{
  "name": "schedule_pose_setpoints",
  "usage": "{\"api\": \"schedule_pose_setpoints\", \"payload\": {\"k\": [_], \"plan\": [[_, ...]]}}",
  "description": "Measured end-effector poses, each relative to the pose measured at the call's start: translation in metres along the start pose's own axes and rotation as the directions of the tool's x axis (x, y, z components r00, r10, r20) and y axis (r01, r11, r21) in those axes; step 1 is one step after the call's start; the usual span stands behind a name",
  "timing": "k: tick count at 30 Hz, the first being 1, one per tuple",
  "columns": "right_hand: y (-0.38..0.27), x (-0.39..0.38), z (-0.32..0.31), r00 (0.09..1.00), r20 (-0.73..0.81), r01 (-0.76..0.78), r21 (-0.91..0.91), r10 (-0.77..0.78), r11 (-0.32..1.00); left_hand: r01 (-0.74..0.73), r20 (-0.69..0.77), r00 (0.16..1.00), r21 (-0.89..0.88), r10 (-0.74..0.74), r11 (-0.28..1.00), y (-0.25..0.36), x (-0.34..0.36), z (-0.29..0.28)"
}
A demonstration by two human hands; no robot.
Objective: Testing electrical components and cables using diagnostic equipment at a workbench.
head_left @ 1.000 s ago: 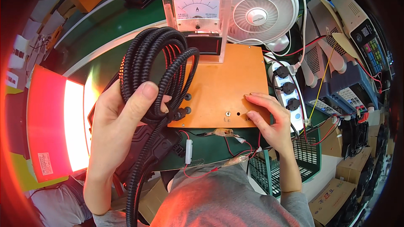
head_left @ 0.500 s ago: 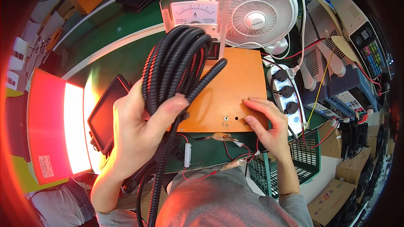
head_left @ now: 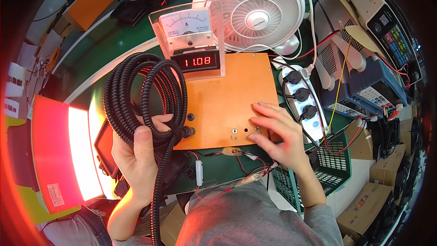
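My left hand is closed around a coil of black corrugated cable, gripping it at its lower end. One length of the cable hangs past my wrist toward the lower edge. A black cable connector meets the left side of an orange metal box; whether it is fully seated I cannot tell. Over the box's right front corner, my right hand has its fingers apart and holds nothing. Its fingertips are near a small toggle switch. A second toggle switch sits to the left.
Behind the box stand a meter stand with a lit red digital display and a white fan. A white power strip with black plugs lies to the right. At left glows a bright lamp panel. Wires and a green basket are near the bench edge.
My left hand has brought the coil down and left, turning it so its loops open out. The digital display and the connector have come into sight. My right hand's fingers have spread and shifted slightly left.
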State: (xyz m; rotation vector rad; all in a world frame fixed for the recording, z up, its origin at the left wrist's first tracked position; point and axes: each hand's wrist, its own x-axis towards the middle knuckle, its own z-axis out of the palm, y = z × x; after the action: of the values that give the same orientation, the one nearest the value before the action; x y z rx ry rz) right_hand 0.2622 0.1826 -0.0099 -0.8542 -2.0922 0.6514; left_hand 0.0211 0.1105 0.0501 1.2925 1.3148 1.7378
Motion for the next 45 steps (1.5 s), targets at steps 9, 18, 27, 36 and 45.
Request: {"api": "schedule_pose_setpoints", "payload": {"k": [9,18,27,36,45], "plan": [[0.004,-0.022,0.01,0.99,0.002,0.138,-0.144,-0.139,0.98,0.07,0.015,0.997,0.057,-0.071,0.996,0.008,0.001,0.003],[-0.011,-0.013,0.007,1.0,-0.009,0.016,-0.069,-0.017,0.997,0.077,0.015,0.997,-0.07,-0.076,0.995,0.003,0.003,-0.001],[-0.015,-0.014,0.002,0.996,0.081,-0.012,-0.165,0.026,0.986,0.221,0.021,0.975,-0.061,-0.22,0.973,0.007,0.009,0.004],[-0.029,0.007,0.001,0.955,0.292,0.136,-0.28,-0.051,0.95,0.161,-0.035,0.986,-0.027,-0.162,0.987,0.0,0.007,0.006],[-0.054,0.034,0.008,0.963,0.263,0.017,0.149,-0.056,0.989,0.204,0.087,0.976,-0.019,-0.202,0.979,0.003,0.009,-0.002]]}}
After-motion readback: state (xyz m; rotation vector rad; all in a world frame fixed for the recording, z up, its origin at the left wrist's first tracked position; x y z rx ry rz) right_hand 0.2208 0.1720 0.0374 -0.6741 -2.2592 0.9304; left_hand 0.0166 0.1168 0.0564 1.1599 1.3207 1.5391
